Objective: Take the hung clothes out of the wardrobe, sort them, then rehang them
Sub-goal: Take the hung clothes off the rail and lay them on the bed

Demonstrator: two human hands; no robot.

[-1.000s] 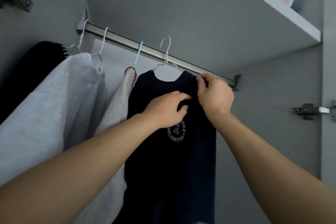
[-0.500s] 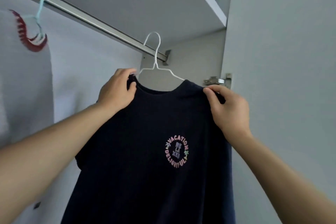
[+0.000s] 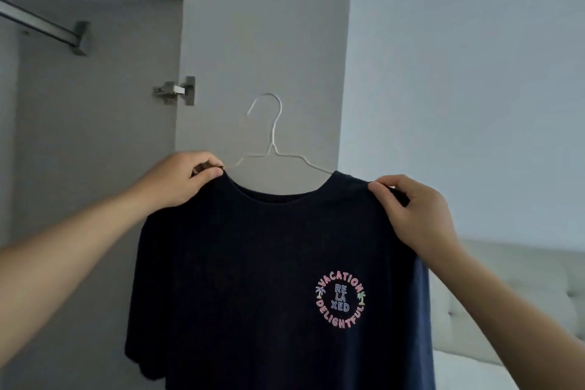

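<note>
Currently removal step: navy T-shirt (image 3: 253,279) on white wire hanger (image 3: 272,142) held up outside wardrobe, clear of rail (image 3: 38,22). Left hand (image 3: 180,180), right hand (image 3: 411,215) each pinch one shoulder. Next, probably: set down for sorting, keep hanger seated.

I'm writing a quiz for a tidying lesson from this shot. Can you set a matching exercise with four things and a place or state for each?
Things:
1. T-shirt
2. wire hanger
3. wardrobe rail
4. door hinge

States:
A. bare metal bar, upper left
B. white, hook free in the air
C. dark navy, pinched at both shoulders
D. fixed on the wardrobe's edge

Pairs: 1-C, 2-B, 3-A, 4-D
</note>
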